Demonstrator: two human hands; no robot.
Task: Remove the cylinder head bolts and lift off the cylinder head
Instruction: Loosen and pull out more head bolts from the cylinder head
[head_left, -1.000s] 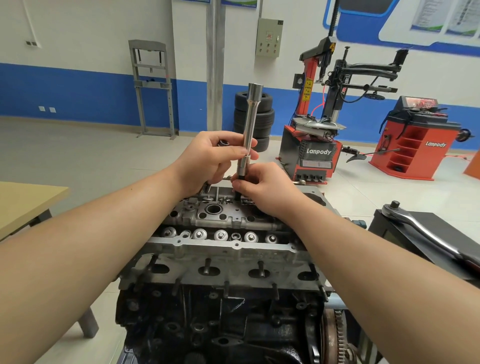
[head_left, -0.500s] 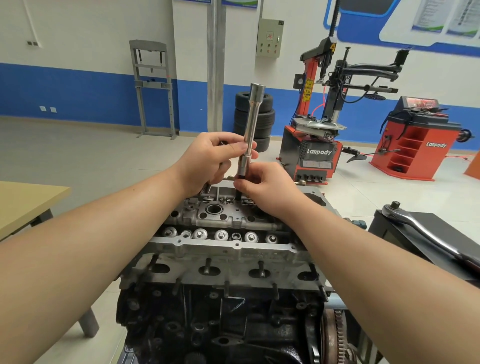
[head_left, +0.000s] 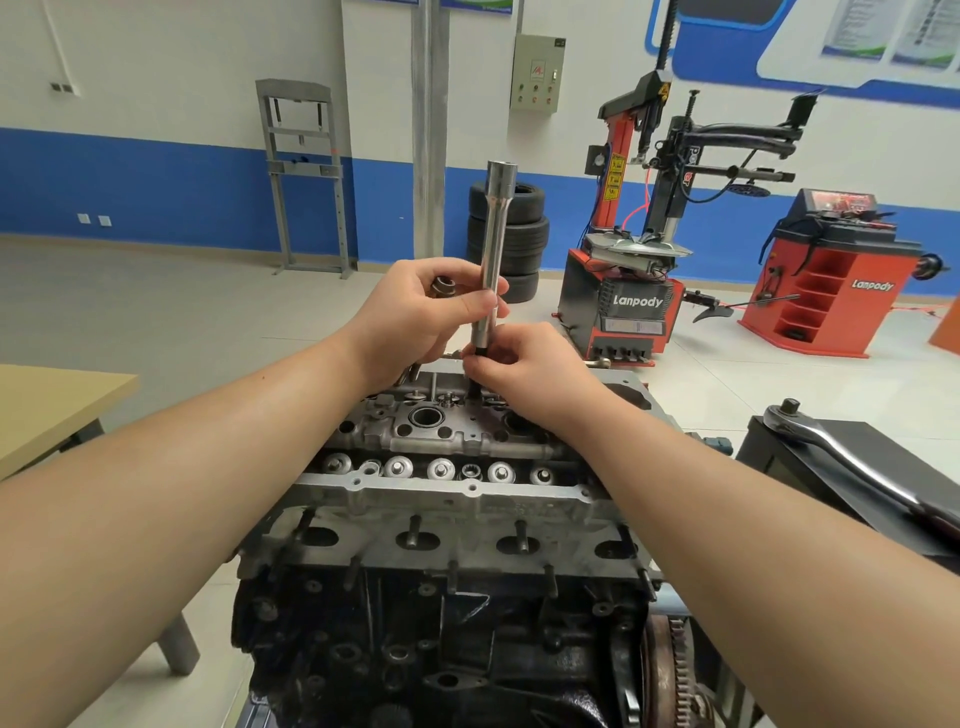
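Both hands pinched the extension bar upright at twelve o'clock on the cylinder head, which remained seated, so bolt removal seemed unfinished.

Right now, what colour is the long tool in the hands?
Shiny silver metal extension bar, dark at its bottom tip; the head view shows it.

Silver extension bar (shiny), grey cylinder head

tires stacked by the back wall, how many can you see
3, in one stack by the blue wall behind the extension bar: top, middle, bottom. The hands and the bar hide part of it, so a lower one may be hidden.
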